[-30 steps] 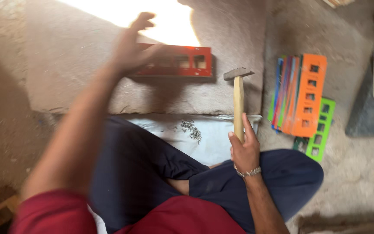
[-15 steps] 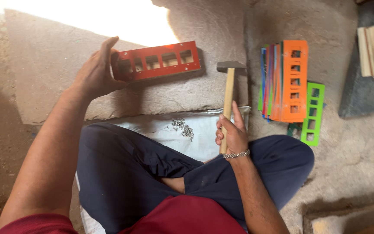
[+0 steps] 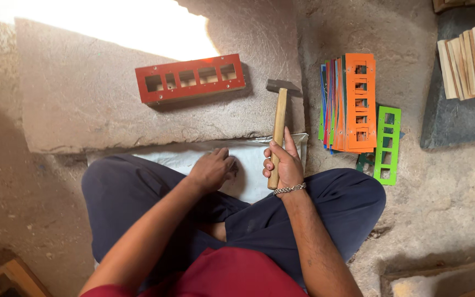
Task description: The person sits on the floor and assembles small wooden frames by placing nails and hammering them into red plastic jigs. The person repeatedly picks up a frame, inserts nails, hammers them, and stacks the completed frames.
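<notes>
Hammer gripped, red frame on stone slab
Right hand [image 3: 286, 165] grips hammer [image 3: 277, 130] upright; left hand [image 3: 212, 169] rests on white sheet [image 3: 193, 156]; red frame [image 3: 190, 78] lies apart.

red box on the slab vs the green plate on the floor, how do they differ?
The red box is a deep frame lying crosswise on the stone slab; the green plate is a thin flat sheet lying lengthwise on the floor. The red box lies alone, while the green plate lies next to the stack of coloured plates. Both have a row of rectangular cut-outs, and neither hand touches either.
</notes>
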Demonstrator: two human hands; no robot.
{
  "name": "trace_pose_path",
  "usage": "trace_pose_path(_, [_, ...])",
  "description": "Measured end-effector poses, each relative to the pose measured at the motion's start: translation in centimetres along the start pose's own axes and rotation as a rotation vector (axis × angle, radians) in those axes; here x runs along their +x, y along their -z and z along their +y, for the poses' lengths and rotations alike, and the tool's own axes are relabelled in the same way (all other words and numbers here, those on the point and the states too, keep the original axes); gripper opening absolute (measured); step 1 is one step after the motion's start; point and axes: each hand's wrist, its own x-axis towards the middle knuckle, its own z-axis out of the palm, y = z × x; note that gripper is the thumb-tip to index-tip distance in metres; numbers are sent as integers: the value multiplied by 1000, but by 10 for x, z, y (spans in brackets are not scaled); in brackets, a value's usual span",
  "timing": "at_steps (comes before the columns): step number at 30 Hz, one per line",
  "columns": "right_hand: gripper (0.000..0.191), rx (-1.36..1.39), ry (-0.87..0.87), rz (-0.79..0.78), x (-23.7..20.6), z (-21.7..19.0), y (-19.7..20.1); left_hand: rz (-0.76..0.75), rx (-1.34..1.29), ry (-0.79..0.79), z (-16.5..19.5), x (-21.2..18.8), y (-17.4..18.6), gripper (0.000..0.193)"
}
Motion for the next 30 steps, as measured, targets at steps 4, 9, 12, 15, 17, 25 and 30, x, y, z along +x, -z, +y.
trace_pose_path(4, [73, -10, -4, 7, -3, 3, 1, -17, 119, -8, -4, -1, -28, 17])
trace_pose_path(9, [73, -16, 7, -10, -4, 6, -3, 20, 27, 15, -10, -6, -26, 23])
trace_pose_path(12, [72, -33, 13, -16, -4, 7, -6, 28, -59, 32, -10, -9, -23, 16])
trace_pose_path(15, [70, -44, 9, -24, -5, 8, -11, 125, -314, 146, -17, -10, -16, 14])
trace_pose_path(17, [68, -60, 11, -18, -5, 9, -15, 283, -478, 227, -29, -9, -5, 15])
trace_pose_path(25, [67, -85, 12, -27, -1, 8, -28, 715, -522, 611, -156, 0, 91, 18])
trace_pose_path(30, [69, -94, 12, -22, 4, 11, -33, 919, -314, 467, -200, 16, 129, 16])
